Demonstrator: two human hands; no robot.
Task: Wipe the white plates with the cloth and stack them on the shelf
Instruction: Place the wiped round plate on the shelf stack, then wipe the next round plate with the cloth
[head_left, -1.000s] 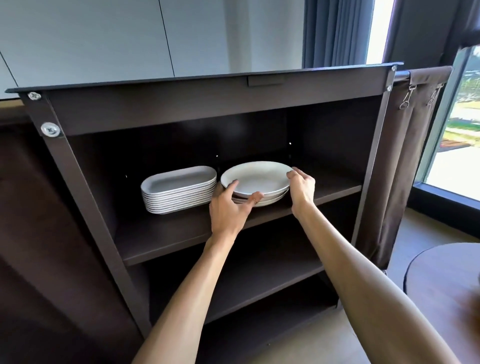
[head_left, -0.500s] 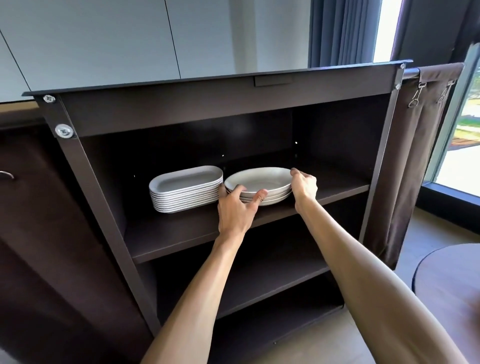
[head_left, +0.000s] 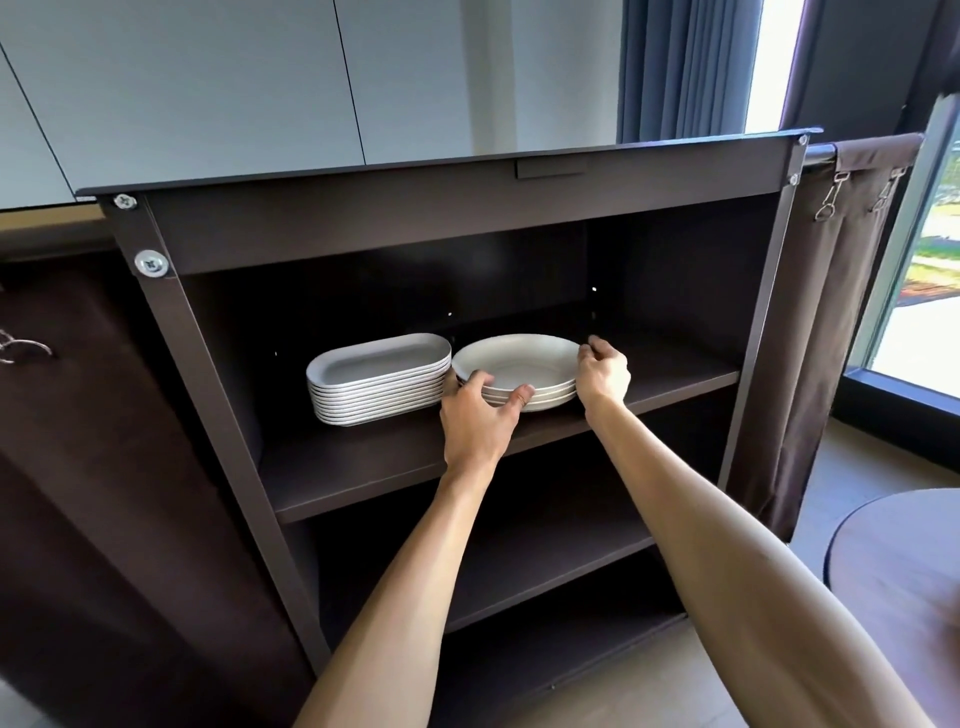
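On the left part of the shelf stands a stack of oblong dishes. Just to its right, touching it or almost so, is a short stack of round white plates. The left hand holds the near left rim of this stack, fingers curled over the edge. The right hand holds the right rim with curled fingers. Far right, a brown curtain hangs from clips beside the window.
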